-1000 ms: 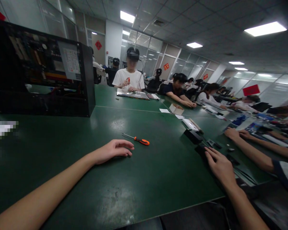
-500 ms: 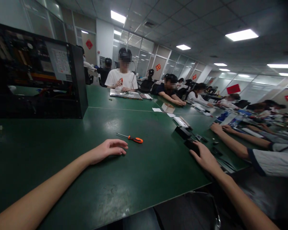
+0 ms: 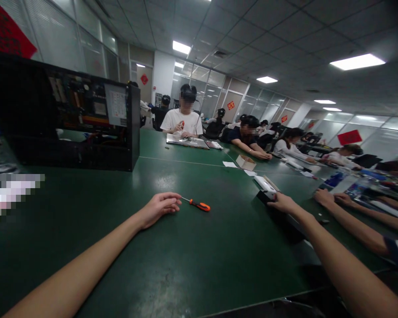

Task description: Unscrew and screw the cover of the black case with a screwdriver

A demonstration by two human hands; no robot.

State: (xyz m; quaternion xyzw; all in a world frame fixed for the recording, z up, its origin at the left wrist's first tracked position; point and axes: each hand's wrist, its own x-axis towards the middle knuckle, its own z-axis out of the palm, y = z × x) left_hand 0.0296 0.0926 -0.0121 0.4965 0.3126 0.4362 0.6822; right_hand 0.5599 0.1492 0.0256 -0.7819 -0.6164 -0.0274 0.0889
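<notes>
My left hand (image 3: 162, 206) rests on the green table (image 3: 172, 251), fingers loosely bent and apart, with nothing in it. Just beyond its fingertips lies a screwdriver (image 3: 199, 205) with an orange and black handle; its shaft points at the hand. My right hand (image 3: 284, 204) reaches to the right side, thumb and fingers closed around the end of a black box (image 3: 264, 197). Right behind that box is a white object (image 3: 264, 183), partly covered by the fingers. Dark items under my right wrist are hard to make out.
An open black computer case (image 3: 134, 132) stands at the left. A small cardboard box (image 3: 246, 162) and white papers (image 3: 230, 164) lie farther back. Across the table a person in a white shirt (image 3: 182, 119) works on a flat panel. Another person's forearms (image 3: 348, 221) rest at the right.
The view has turned left. My right hand has moved forward from a dark item to the black box. My left hand has come closer to the screwdriver's tip.
</notes>
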